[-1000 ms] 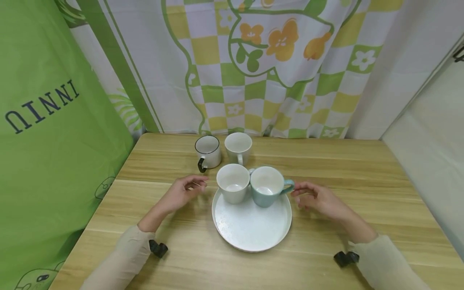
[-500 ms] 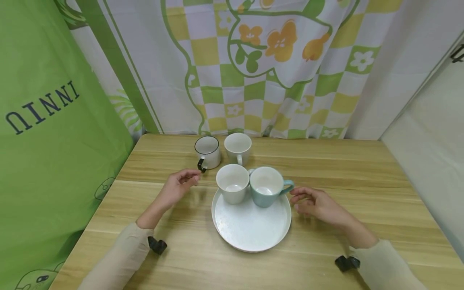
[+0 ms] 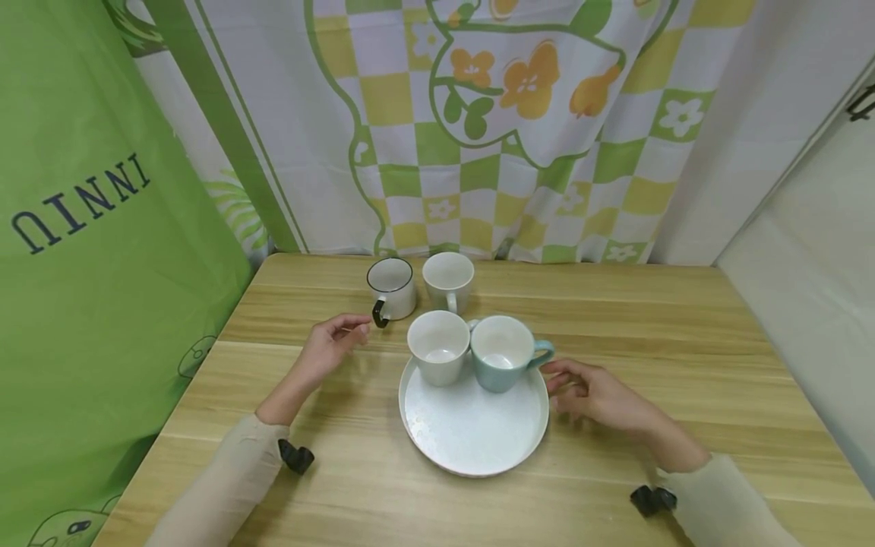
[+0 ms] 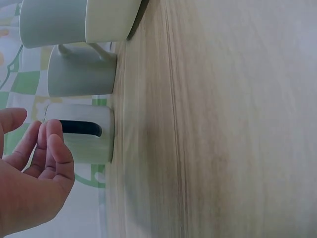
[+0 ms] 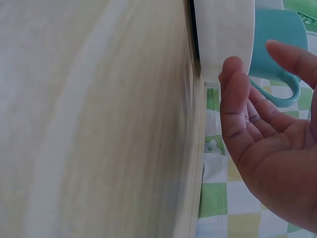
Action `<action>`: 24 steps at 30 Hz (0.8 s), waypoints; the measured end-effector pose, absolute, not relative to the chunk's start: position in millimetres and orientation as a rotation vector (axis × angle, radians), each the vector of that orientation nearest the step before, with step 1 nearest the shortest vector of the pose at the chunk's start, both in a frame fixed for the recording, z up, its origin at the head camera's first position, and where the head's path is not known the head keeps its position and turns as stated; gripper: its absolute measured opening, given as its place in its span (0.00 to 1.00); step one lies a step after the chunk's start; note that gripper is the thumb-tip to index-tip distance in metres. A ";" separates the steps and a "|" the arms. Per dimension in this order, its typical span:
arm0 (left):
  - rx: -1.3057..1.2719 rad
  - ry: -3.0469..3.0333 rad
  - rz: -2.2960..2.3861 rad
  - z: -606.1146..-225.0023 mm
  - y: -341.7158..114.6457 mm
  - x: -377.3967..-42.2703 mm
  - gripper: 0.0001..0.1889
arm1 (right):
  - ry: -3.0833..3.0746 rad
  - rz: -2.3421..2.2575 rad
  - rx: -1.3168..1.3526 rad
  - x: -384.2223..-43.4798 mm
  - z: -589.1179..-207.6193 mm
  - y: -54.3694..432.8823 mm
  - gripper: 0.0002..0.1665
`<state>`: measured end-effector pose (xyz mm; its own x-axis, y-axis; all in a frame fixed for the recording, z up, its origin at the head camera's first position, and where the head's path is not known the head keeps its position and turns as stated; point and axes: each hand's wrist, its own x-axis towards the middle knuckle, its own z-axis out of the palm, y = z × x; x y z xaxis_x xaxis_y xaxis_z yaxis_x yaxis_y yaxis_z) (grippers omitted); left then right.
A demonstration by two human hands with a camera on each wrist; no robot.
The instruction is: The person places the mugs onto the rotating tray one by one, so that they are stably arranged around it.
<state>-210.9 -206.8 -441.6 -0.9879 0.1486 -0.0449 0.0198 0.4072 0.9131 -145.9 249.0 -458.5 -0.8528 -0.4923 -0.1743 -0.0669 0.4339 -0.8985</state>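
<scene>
so my left hand point(image 3: 323, 353) is loosely curled with nothing in it, right by the handle point(image 3: 379, 313) of the black-rimmed mug point(image 3: 400, 301) near the back of the table point(image 3: 683, 365). my right hand point(image 3: 601, 393) is half curled, holding nothing, next to the tray point(image 3: 475, 433), can't tell if it's touching. teal mug point(image 3: 497, 373) and a cream mug point(image 3: 440, 371) both sit upright on the tray

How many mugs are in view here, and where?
4: front white mug and teal mug on the tray; black-rimmed mug and rear white mug on the table behind it.
</scene>
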 end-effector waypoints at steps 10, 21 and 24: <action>0.090 2.477 1.683 -445.1 -208.8 -220.5 0.20 | 2.294 -1.374 -0.517 -143.4 -458.1 246.6 0.35; 0.083 2.481 1.695 -458.3 -207.7 -233.7 0.22 | 2.238 -1.379 -0.507 -142.4 -460.1 246.8 0.41; 0.059 2.449 1.711 -457.8 -204.9 -236.3 0.23 | 2.242 -1.373 -0.504 -141.9 -459.6 246.8 0.41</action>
